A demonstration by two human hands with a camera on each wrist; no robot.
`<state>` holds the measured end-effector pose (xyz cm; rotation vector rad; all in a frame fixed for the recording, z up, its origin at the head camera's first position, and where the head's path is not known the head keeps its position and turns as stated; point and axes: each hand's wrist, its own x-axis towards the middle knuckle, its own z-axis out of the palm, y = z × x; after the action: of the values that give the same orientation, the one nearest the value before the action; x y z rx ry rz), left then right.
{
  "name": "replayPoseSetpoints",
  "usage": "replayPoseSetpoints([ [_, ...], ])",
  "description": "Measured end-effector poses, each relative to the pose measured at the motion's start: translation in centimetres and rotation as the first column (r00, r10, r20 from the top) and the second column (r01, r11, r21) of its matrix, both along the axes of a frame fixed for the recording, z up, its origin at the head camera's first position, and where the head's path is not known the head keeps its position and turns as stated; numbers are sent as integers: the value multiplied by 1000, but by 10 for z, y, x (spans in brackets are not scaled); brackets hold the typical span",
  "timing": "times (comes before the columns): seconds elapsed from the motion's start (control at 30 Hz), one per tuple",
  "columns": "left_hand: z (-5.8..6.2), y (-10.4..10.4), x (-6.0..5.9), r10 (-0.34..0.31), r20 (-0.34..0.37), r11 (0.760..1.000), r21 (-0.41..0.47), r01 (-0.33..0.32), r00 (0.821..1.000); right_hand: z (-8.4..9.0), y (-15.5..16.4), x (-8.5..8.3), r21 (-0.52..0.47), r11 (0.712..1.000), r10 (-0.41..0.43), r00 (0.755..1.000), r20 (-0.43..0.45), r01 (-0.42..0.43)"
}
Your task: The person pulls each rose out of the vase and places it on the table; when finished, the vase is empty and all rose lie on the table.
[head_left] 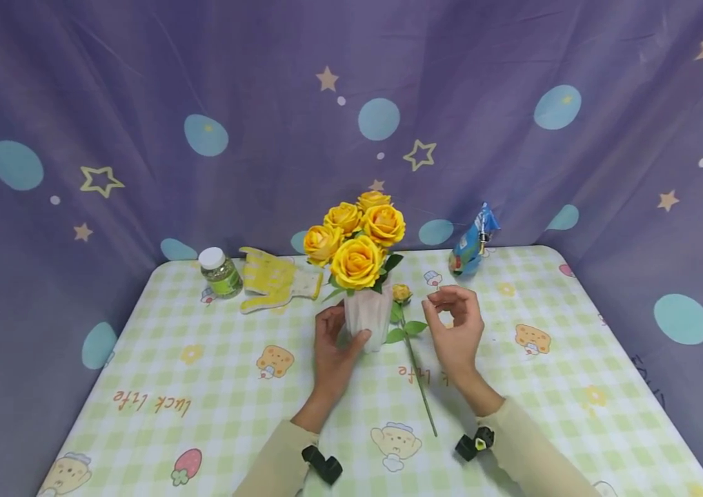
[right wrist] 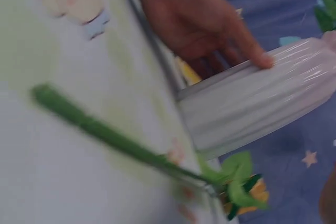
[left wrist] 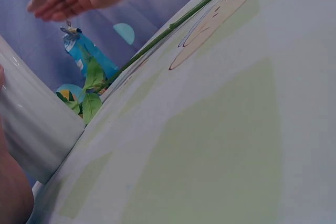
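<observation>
At mid-table I see my left hand (head_left: 334, 352) wrapped round the white vase (head_left: 368, 319) of yellow roses (head_left: 357, 238), steadying it upright. Just right of it a loose rose stem (head_left: 418, 369) lies flat, and my right hand (head_left: 455, 330) hovers above, fingers loosely curled, holding nothing.

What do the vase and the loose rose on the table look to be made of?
Vase: white, ribbed and glossy with streak highlights, probably glazed ceramic or hard plastic. Loose rose: likely artificial; its stem is uniformly green and straight, its leaves flat like fabric or plastic. Neither is certain.
</observation>
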<state>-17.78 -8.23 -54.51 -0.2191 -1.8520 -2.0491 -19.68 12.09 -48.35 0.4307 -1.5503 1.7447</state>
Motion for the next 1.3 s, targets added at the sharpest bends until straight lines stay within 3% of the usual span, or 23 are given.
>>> replayPoseSetpoints([
  [0.3,2,0,1,-12,-11,1000,2,12,1000,28,6,6,-110,992,48,992,-114,-60],
  [0.5,-1,0,0,-7,-39,1000,-3,7,999,45,0,15,-128,988,66,982,-176,-89],
  [0.73,0,1,0,-8,-21,1000,-7,8,1000,56,-13,21,-121,980,124,963,-238,-156],
  [1.3,-2,0,-1,-10,-43,1000,9,10,999,63,-41,20,-19,981,183,960,-212,-191],
])
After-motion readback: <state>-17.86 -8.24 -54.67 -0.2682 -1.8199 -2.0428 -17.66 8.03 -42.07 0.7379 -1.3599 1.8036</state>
